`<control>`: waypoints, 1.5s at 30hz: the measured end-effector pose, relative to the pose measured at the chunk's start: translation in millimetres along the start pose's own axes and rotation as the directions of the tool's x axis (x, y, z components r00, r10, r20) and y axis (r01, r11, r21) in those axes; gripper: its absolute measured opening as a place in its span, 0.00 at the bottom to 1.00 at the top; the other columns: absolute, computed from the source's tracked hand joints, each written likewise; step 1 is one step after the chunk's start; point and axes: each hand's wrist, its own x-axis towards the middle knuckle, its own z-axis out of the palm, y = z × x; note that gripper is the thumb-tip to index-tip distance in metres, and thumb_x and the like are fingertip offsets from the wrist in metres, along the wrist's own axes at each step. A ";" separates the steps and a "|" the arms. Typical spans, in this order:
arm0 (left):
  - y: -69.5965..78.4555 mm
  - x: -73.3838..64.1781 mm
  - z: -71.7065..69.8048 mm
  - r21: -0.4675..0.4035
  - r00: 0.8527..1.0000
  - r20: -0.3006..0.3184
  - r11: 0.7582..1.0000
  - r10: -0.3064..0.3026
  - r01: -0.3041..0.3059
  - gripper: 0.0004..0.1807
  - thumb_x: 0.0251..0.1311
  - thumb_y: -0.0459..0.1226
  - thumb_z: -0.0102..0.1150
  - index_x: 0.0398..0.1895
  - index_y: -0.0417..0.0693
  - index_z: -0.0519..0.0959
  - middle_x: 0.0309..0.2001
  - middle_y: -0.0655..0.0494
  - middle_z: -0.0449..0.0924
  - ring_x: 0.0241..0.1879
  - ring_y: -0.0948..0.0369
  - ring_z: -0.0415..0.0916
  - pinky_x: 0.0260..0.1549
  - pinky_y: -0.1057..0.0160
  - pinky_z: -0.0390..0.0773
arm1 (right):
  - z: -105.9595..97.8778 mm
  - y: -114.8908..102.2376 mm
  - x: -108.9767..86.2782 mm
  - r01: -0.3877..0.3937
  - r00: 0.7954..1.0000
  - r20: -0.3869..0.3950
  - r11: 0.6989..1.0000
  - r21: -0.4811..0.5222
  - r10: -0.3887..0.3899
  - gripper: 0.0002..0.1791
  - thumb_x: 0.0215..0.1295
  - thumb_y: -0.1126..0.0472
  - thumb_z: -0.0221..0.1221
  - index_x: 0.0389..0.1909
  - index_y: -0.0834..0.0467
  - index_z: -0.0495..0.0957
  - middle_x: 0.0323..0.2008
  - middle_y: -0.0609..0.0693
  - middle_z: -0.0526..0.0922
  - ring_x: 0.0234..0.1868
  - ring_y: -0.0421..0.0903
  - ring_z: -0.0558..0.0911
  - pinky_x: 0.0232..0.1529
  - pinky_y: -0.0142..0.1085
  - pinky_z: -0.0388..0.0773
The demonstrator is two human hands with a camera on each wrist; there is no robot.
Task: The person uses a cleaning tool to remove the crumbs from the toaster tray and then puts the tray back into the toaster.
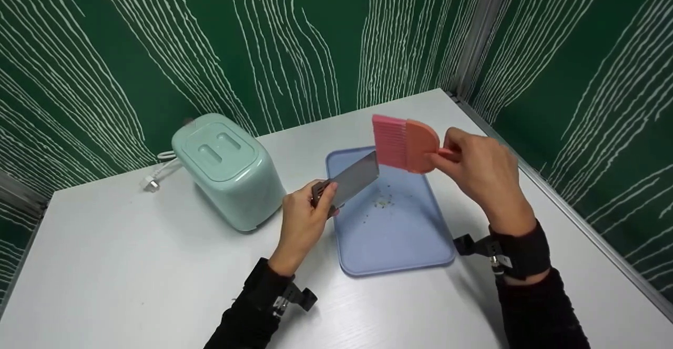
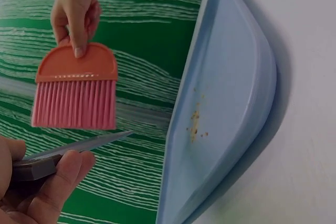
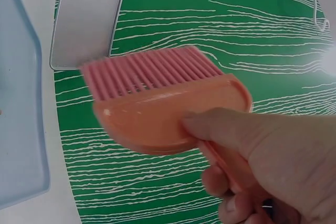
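My left hand [image 1: 305,217] grips the dark end of a flat metal crumb tray [image 1: 358,176], with the thumb on top. The crumb tray is tilted above the left side of a blue tray [image 1: 394,241]. In my right hand [image 1: 486,173] is the handle of an orange brush [image 1: 421,146] with pink bristles [image 2: 74,104]. These bristles point at the far end of the crumb tray, close to it in the head view. Small crumbs [image 1: 384,201] lie scattered on the blue tray, below both hands.
A mint-green toaster [image 1: 231,181] with two slots stands left of the blue tray. Its white plug [image 1: 151,183] and cord lie behind it on the white table [image 1: 157,270]. Green walls with white lines [image 1: 315,49] border the table at the back and right.
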 end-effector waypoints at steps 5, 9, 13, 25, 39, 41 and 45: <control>-0.3 0.3 0.2 0.010 1.000 0.011 1.000 0.008 -0.008 0.15 0.79 0.44 0.62 0.41 0.40 0.87 0.34 0.47 0.92 0.25 0.62 0.90 0.27 0.68 0.88 | 4.2 -2.4 0.9 0.012 0.996 -0.093 1.000 -0.027 -0.015 0.20 0.65 0.53 0.76 0.24 0.52 0.74 0.16 0.50 0.73 0.20 0.51 0.72 0.22 0.39 0.55; -0.2 0.5 0.4 -0.005 1.000 0.015 1.000 -0.003 0.003 0.15 0.79 0.44 0.62 0.43 0.39 0.87 0.37 0.46 0.93 0.25 0.62 0.90 0.28 0.68 0.89 | 8.0 -3.1 0.7 0.037 0.994 -0.104 0.998 -0.044 -0.042 0.21 0.64 0.52 0.77 0.24 0.52 0.73 0.17 0.50 0.73 0.19 0.51 0.71 0.21 0.39 0.53; 0.9 0.7 0.5 -0.017 1.000 0.016 1.000 -0.002 0.002 0.16 0.79 0.44 0.62 0.43 0.39 0.87 0.38 0.45 0.92 0.25 0.62 0.90 0.28 0.68 0.89 | 11.1 -2.8 0.0 0.053 0.995 -0.082 0.997 -0.063 -0.058 0.20 0.63 0.52 0.77 0.25 0.53 0.74 0.17 0.50 0.73 0.20 0.51 0.73 0.21 0.39 0.54; 1.0 0.3 0.4 -0.016 1.000 0.015 1.000 0.001 0.000 0.16 0.78 0.45 0.62 0.43 0.40 0.87 0.36 0.45 0.92 0.25 0.61 0.90 0.27 0.68 0.88 | 12.6 -1.9 -2.5 0.041 0.995 0.090 0.997 -0.067 -0.035 0.18 0.66 0.54 0.73 0.24 0.51 0.74 0.17 0.47 0.72 0.21 0.49 0.71 0.21 0.38 0.55; -0.1 -0.3 0.0 0.025 1.000 0.000 0.999 0.024 -0.024 0.16 0.79 0.45 0.61 0.39 0.41 0.87 0.31 0.48 0.91 0.25 0.60 0.90 0.27 0.69 0.87 | -2.6 1.3 -2.1 0.008 0.985 0.175 1.000 -0.019 -0.005 0.19 0.66 0.51 0.73 0.24 0.50 0.73 0.19 0.47 0.72 0.23 0.47 0.71 0.22 0.38 0.56; -0.1 -0.2 0.2 0.026 1.000 -0.001 0.999 0.023 -0.023 0.17 0.79 0.46 0.62 0.39 0.41 0.86 0.31 0.47 0.91 0.25 0.60 0.90 0.27 0.69 0.87 | -1.9 1.0 -1.5 0.010 0.994 0.105 1.000 -0.009 -0.009 0.20 0.66 0.50 0.74 0.24 0.50 0.73 0.18 0.47 0.72 0.22 0.47 0.72 0.22 0.38 0.55; -1.0 0.3 0.6 0.028 1.000 0.001 1.000 0.011 -0.011 0.16 0.78 0.45 0.62 0.39 0.41 0.87 0.33 0.46 0.92 0.25 0.60 0.90 0.27 0.69 0.87 | 0.5 -1.9 -0.5 0.035 0.998 0.054 0.999 0.033 -0.037 0.21 0.65 0.49 0.75 0.25 0.51 0.73 0.18 0.46 0.72 0.22 0.46 0.71 0.23 0.38 0.56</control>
